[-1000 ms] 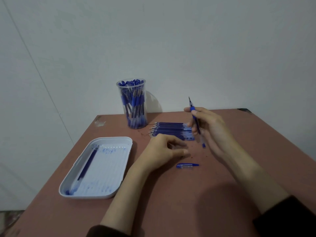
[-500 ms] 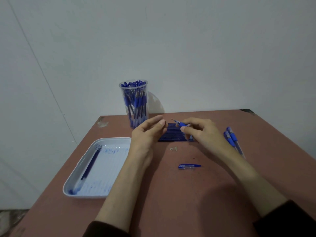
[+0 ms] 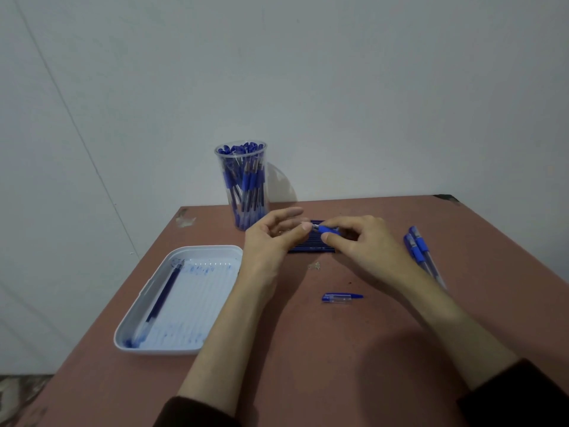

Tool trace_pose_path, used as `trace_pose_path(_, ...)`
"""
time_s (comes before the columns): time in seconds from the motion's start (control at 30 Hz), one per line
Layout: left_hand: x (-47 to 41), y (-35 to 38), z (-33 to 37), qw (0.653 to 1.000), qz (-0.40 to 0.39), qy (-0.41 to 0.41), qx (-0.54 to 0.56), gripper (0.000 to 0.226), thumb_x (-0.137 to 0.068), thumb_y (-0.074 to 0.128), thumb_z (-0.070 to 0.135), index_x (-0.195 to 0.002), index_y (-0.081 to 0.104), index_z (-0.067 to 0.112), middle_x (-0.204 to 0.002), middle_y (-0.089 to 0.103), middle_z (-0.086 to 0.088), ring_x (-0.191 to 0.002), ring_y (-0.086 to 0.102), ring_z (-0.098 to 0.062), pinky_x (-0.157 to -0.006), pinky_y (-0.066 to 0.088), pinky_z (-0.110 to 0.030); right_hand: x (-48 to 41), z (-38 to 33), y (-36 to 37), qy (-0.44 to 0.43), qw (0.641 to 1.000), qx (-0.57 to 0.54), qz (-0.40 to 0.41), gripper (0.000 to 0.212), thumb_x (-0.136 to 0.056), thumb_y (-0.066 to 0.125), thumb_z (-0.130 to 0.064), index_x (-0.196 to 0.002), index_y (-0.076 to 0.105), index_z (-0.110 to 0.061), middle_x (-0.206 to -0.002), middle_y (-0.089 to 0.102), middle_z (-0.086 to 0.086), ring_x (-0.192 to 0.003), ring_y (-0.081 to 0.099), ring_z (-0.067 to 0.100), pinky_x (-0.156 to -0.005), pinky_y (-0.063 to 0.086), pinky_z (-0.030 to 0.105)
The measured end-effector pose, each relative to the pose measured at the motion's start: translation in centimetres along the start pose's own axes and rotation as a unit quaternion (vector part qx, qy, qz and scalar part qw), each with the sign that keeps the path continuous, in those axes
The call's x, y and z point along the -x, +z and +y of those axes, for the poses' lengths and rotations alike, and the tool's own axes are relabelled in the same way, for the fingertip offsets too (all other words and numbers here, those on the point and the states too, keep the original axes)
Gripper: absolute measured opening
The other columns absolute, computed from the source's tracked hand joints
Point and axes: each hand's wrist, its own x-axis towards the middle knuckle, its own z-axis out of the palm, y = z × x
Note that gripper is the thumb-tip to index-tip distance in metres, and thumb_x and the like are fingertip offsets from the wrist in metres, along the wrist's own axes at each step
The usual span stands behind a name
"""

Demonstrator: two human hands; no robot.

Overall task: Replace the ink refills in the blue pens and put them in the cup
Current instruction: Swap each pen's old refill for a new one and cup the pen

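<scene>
the right hand [image 3: 354,241] pinches a pen [image 3: 328,230]; the left hand [image 3: 274,238] touches its tip, i cannot tell if it grips. refills [image 3: 311,247] lie under both hands.

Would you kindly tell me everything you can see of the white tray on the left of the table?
The white tray looks like plastic: a shallow rounded rectangle with a raised rim and a ribbed floor smeared with blue ink, heaviest at the near left corner. It sits flat on the reddish table, towards its front left. One dark blue refill lies lengthwise along its left side.
</scene>
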Motion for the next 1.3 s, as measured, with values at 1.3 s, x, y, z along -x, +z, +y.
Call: trace_pose_path(1.3,0.3,0.5,-0.2,0.999,-0.041,0.012,0.001,0.012,-0.083,0.069,0.027,-0.089,0.077,0.021,-0.1,0.073,-0.005,-0.101,0.067,-0.019,-0.095,0.049,-0.035,0.4,-1.7,0.0,0.035,0.971,-0.236,-0.019,0.008,-0.091,0.061,-0.018,-0.09,0.068,-0.017,-0.065,0.064,0.005,-0.047,0.044,0.008,-0.045,0.037,0.017)
